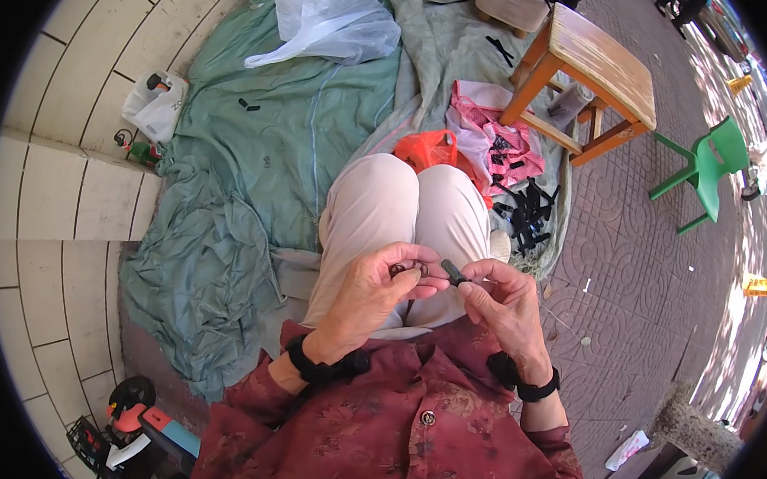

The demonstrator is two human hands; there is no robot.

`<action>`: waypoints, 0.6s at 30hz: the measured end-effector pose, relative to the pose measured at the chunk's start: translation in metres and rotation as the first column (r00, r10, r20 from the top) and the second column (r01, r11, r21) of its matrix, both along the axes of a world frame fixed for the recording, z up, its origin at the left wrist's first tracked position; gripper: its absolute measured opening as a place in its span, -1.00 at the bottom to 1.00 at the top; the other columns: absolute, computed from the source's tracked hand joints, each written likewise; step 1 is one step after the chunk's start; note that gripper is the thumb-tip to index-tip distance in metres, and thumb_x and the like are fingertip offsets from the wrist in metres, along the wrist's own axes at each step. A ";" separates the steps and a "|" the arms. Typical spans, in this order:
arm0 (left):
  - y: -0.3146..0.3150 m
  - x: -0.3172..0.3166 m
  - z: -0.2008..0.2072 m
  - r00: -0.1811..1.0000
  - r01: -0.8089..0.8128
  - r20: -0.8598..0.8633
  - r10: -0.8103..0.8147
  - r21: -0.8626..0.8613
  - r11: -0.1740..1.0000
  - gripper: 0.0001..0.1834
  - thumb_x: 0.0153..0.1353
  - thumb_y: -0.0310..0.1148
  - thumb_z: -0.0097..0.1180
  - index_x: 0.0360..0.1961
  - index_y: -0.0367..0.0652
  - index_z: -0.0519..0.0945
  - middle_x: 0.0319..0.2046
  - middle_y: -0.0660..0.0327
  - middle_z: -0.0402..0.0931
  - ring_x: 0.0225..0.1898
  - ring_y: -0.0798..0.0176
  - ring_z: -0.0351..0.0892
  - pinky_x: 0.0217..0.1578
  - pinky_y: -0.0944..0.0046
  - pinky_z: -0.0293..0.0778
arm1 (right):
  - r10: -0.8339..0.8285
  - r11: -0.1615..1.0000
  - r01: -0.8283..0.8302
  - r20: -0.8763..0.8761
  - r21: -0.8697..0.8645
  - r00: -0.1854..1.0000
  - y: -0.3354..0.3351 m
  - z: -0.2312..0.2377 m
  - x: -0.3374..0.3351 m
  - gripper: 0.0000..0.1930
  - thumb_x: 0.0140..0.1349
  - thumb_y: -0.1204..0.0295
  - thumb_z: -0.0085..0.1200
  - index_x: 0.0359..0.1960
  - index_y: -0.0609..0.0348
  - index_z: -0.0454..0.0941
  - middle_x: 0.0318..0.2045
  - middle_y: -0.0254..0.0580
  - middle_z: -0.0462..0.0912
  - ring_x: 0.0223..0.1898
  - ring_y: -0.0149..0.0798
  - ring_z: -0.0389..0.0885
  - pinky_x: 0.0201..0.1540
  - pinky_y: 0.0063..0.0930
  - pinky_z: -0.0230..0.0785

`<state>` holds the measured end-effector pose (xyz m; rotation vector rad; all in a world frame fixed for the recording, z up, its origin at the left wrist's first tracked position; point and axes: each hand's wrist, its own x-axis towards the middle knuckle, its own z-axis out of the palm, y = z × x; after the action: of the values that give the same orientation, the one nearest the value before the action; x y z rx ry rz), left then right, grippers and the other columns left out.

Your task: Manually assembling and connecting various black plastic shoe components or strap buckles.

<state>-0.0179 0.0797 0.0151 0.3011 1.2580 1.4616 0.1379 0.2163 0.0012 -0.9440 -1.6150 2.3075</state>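
Note:
Above my lap, my left hand (379, 293) is closed, with small dark rings (423, 268) between its thumb and fingers. Facing it, my right hand (503, 305) pinches a short dark green-black tube-like piece (455, 272) between thumb and fingertips. The far end of that piece comes close to my left fingertips; whether they touch, I cannot tell. Beyond my right knee lies a pile of black strip-shaped pieces (530, 214). More small black pieces rest on a pink and white bag (494, 124) behind the pile.
A green cloth sheet (257, 163) covers the ground, with two small black pieces (248, 105) on it. Farther off lie a clear plastic bag (326, 20) and a red bag (425, 148). To the right stand a wooden stool (603, 56) and a green plastic chair (708, 170). A tiled wall (48, 179) borders the left.

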 end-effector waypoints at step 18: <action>-0.003 0.005 0.000 0.977 -0.062 -0.209 0.049 -0.060 0.996 -0.78 0.31 -0.55 0.04 -0.06 -0.41 0.57 -0.21 0.10 0.59 -0.23 0.30 0.67 -0.18 0.43 0.59 | 0.022 1.000 -0.022 0.049 0.002 0.999 -0.008 -0.002 0.004 -0.88 0.29 0.47 0.15 -0.23 0.27 0.62 -0.61 -0.42 0.55 -0.62 -0.61 0.43 -0.59 -0.72 0.21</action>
<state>-0.0134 0.0771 0.0148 0.3841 1.4896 1.4608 0.1421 0.2081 -0.0011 -0.9945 -1.6548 2.3139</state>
